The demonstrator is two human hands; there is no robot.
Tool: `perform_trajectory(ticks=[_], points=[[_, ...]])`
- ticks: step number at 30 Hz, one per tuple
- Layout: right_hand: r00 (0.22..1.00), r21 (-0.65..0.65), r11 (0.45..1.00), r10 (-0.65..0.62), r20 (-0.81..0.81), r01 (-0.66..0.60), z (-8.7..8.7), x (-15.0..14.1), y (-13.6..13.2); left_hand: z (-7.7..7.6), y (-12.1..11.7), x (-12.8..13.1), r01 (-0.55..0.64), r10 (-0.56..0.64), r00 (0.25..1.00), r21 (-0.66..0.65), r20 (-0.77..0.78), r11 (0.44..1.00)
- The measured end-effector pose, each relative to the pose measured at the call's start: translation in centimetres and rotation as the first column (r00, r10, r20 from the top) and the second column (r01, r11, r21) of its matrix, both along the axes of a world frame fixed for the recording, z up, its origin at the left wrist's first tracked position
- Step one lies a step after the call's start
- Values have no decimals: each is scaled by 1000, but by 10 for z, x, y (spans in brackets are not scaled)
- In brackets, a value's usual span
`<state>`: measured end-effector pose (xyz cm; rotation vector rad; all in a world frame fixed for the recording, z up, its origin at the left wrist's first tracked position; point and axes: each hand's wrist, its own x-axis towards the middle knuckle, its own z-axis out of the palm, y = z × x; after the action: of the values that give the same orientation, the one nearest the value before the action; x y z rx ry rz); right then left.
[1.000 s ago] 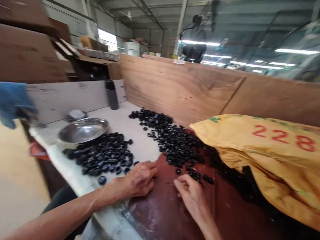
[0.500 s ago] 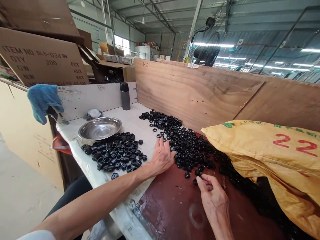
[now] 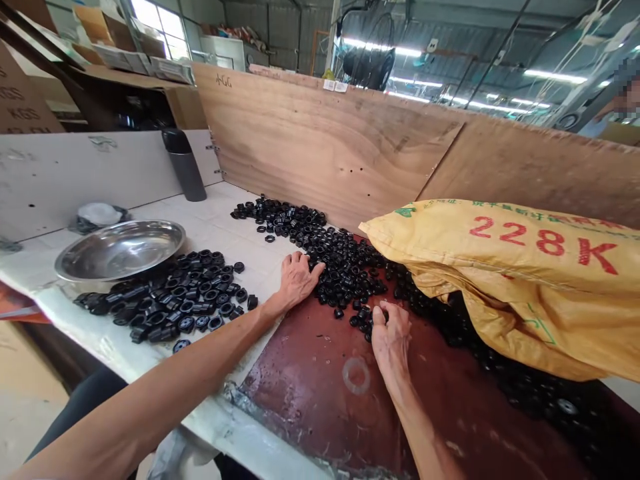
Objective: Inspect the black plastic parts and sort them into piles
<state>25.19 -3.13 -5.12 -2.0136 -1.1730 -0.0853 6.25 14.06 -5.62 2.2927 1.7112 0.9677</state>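
My left hand [image 3: 299,279] rests against the near left side of a long pile of small black ring-shaped nuts [image 3: 345,260]. Its fingers reach forward and the thumb is spread towards the pile. At the near edge of the same pile, my right hand [image 3: 392,333] has its fingers curled and thumb close to them. Black shows between its fingertips, but I cannot make out whether a nut is held. A second heap of larger black hollow fittings [image 3: 185,297] lies on the pale tabletop to the left.
A steel bowl [image 3: 123,250] stands behind the left heap, near a dark flask [image 3: 185,167]. A yellow woven sack [image 3: 500,267] lies over black parts on the right. A plywood board [image 3: 320,147] walls the back; dark red sheet [image 3: 325,380] covers the near tabletop.
The view has swung right, so more of the sack shows. My left hand stays by the pile. My right hand has moved slightly forward against the pile's near edge.
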Motion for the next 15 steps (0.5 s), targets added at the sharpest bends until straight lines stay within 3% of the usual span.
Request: perform_trajectory(ticks=[7, 15], points=[[972, 11, 975, 222, 71, -223, -18, -23, 4, -7, -30, -3, 62, -57, 997, 99, -49, 993], [918, 84, 916, 384, 98, -392, -25, -27, 9, 7, -50, -17, 217, -206, 970, 78, -128, 973]])
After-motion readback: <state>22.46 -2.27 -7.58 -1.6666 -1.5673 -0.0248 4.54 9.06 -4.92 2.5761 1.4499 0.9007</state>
